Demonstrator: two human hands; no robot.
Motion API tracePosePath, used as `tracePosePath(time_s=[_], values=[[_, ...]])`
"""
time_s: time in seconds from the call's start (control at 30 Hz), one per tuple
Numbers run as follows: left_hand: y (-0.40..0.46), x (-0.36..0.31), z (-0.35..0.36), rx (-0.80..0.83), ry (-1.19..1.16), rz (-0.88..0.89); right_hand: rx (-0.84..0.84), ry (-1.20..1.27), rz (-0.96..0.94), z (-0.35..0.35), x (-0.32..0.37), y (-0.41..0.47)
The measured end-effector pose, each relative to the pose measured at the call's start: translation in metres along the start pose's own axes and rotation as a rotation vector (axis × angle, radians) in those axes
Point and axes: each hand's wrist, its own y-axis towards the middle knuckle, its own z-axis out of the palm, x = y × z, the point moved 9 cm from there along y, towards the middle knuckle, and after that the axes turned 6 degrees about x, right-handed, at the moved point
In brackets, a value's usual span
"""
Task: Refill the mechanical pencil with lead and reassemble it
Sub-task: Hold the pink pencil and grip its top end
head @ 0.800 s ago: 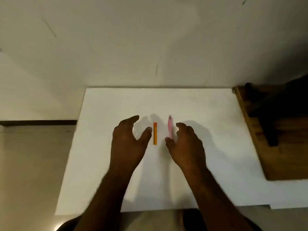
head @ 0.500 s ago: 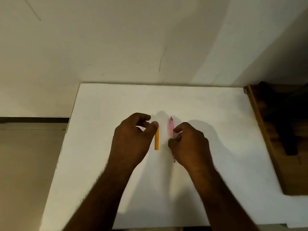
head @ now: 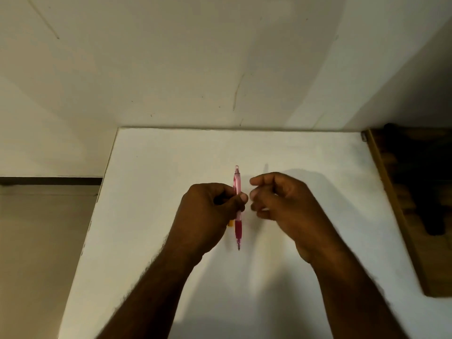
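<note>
Pink mechanical pencil (head: 237, 192) pinched mid-barrel in left hand (head: 208, 214) above white bench (head: 151, 192), tip toward the person. Orange lead case (head: 230, 222) peeking beneath that hand. Right hand (head: 281, 204) just beside, fingers loosely curled, holding nothing.

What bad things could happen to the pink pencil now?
Only the left hand pinches the pink pencil at its middle, so it might slip and drop onto the white table.

Its pointed tip faces the person, so a slip might poke someone or snap the tip.

The orange lead case is nearly hidden under the left hand, so it might get knocked about. The right hand holds nothing, as far as shows.
</note>
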Motion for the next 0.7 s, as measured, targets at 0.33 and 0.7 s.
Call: tracePosePath(time_s=[0.33,0.7], values=[[-0.006,-0.009,0.024,0.137,0.096,0.002,-0.150,0.053,-0.071,-0.005,0.008,0.002],[-0.008,0.000,0.022,0.143,0.172,-0.036,-0.329,0.112,-0.117,-0.048,0.000,0.004]])
